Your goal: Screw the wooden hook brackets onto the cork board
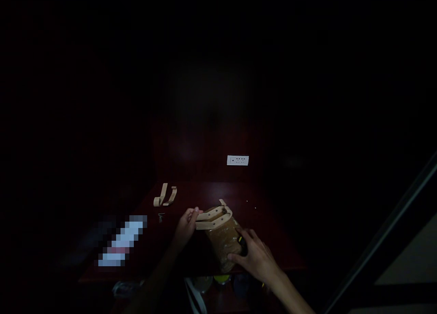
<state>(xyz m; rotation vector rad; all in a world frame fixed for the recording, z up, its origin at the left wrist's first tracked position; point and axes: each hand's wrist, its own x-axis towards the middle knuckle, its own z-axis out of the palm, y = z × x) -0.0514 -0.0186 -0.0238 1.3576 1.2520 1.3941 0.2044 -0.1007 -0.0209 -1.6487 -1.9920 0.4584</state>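
Low in the head view, my left hand (186,227) pinches the near ends of two curved wooden strips (213,223) with dark holes or screw heads in them. The strips lie side by side over the top end of a brown, shiny tape-wrapped package (221,245). My right hand (258,255) is at the package's right side, its fingers curled around a black tool with yellow marks (241,241). Most of that tool is hidden by the hand, so its kind is unclear. My right thumb reaches over the package's lower part.
Two more curved wooden pieces (165,195) and some small screws (160,216) lie at the left on the dark red table (273,245). A pixelated bright patch (123,241) is at the left. A white socket panel (238,160) is behind. Items sit on a shelf below.
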